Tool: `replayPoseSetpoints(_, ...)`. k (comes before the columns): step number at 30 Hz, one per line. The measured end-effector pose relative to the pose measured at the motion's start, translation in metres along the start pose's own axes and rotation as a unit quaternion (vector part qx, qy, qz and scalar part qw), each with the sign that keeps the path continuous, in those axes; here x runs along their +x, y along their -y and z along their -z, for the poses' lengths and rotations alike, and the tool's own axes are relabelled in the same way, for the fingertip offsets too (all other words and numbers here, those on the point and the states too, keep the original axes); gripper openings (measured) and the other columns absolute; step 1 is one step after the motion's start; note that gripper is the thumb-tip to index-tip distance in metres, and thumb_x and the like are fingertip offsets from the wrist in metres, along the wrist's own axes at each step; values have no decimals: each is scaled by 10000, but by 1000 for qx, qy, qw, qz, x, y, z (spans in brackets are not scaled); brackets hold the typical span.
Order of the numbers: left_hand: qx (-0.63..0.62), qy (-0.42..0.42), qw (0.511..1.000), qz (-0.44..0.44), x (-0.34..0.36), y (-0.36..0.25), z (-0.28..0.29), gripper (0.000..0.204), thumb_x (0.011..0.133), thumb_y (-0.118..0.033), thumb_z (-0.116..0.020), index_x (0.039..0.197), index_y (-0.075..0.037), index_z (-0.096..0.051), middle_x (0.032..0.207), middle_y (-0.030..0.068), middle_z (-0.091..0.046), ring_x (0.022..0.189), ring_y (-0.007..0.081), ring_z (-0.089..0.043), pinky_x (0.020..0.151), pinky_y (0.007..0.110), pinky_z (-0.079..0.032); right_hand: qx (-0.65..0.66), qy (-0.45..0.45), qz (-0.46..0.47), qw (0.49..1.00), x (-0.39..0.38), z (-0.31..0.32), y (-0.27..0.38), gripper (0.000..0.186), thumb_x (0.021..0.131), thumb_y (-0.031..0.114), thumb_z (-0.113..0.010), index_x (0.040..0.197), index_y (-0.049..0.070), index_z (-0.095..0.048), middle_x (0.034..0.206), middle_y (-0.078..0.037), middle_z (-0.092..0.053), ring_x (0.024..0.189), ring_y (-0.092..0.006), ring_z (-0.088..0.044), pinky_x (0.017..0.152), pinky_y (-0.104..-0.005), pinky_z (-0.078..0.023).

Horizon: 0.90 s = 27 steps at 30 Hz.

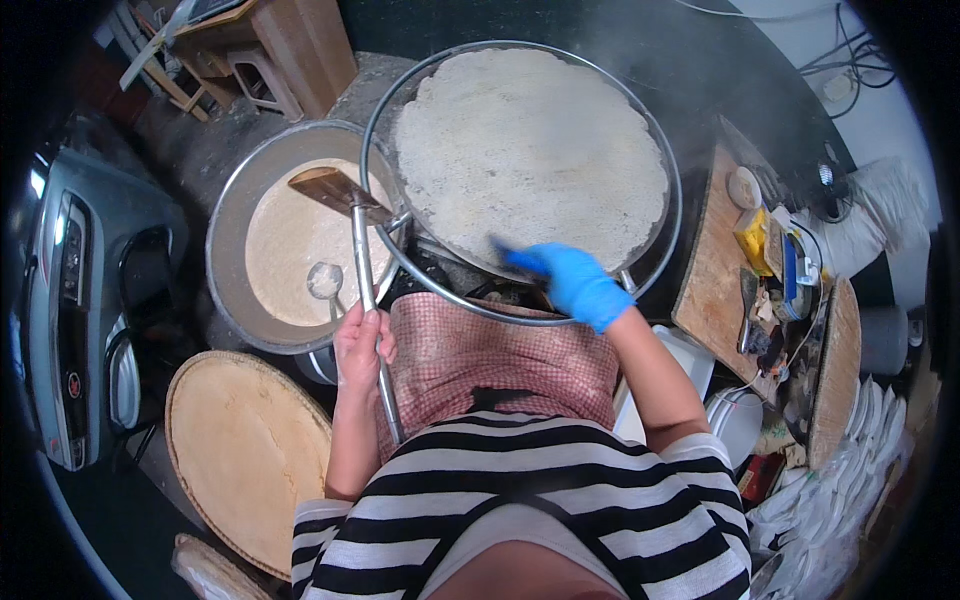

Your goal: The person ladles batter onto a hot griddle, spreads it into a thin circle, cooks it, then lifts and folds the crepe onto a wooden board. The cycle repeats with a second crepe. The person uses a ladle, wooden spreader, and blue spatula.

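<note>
- While the bare left hand (pixel 362 340) grasps the metal pole of a long-handled spreader with a flat brown wooden blade (pixel 363 250), the right hand, in a blue glove (pixel 588 287), is closed around a short dark-blue implement (pixel 518 258); its exact kind is blurred.
- Implement at the near edge of a broad, round, pale speckled sheet of batter (pixel 530 150), which covers most of the griddle; contact with the sheet cannot be told.
- Round tubular grey metal ring (pixel 679 190) encircles the griddle. Haze above, to the right.
- Spreader blade up by the ring's left side, above the basin's edge as seen from overhead.
- Left of griddle: wide round grey metal basin (pixel 230 250) with creamy beige batter (pixel 285 230); round metal ladle (pixel 324 281) in it.
- Lower left: large round tan disc (pixel 245 450).
- Right: worn brown wooden board (pixel 708 290), yellow package (pixel 752 243) on it.
</note>
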<state>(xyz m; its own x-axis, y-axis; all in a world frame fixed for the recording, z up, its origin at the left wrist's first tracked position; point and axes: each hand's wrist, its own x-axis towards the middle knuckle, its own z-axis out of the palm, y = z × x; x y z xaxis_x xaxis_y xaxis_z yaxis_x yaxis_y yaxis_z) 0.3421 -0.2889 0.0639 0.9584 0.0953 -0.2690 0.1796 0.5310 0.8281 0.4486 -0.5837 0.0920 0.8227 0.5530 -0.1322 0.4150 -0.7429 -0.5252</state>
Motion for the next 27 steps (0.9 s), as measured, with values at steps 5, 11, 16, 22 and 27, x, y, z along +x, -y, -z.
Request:
replayPoseSetpoints(5, 15, -5, 1000, 4, 2, 4, -3, 378, 932, -183, -475, 1268, -17, -426, 701, 15, -460, 468, 53, -414, 392, 178, -351, -17, -188, -224, 956, -52, 63, -105, 519, 695, -91, -480, 1152, 132, -584, 1045, -221, -583, 1003, -373, -545, 848, -384, -449)
replayPoseSetpoints(11, 13, 16, 1000, 14, 6, 10, -19, 356, 926, -169, -484, 1249, -24, -441, 708, 17, -470, 464, 55, -408, 390, 183, -351, -122, -98, -279, 947, -45, 45, -144, 416, 659, -22, -572, 1054, 104, -614, 977, -215, -606, 924, -389, -573, 798, -414, -468)
replayPoseSetpoints(16, 18, 31, 999, 22, 4, 13, -31, 363, 938, -188, -459, 1261, -26, -432, 712, 10, -459, 468, 48, -404, 393, 176, -336, -142, -119, -192, 964, -66, -1, -110, 349, 664, -24, -550, 1001, 61, -576, 947, -206, -599, 910, -390, -568, 790, -443, -462)
replayPoseSetpoints(22, 20, 58, 998, 16, 5, 12, -32, 362, 940, -195, -457, 1261, -30, -433, 705, 7, -449, 468, 44, -400, 394, 178, -336, -156, -72, -207, 963, -76, -42, -46, 409, 686, -5, -546, 1092, 48, -542, 1014, -222, -569, 913, -391, -559, 803, -439, -456)
replayPoseSetpoints(27, 17, 52, 998, 20, 3, 10, -29, 355, 932, -168, -469, 1257, -30, -435, 701, 12, -462, 464, 51, -402, 392, 185, -351, -49, -89, -127, 987, -89, -31, -34, 418, 680, -54, -522, 1086, 36, -564, 1009, -214, -578, 926, -384, -556, 820, -415, -455)
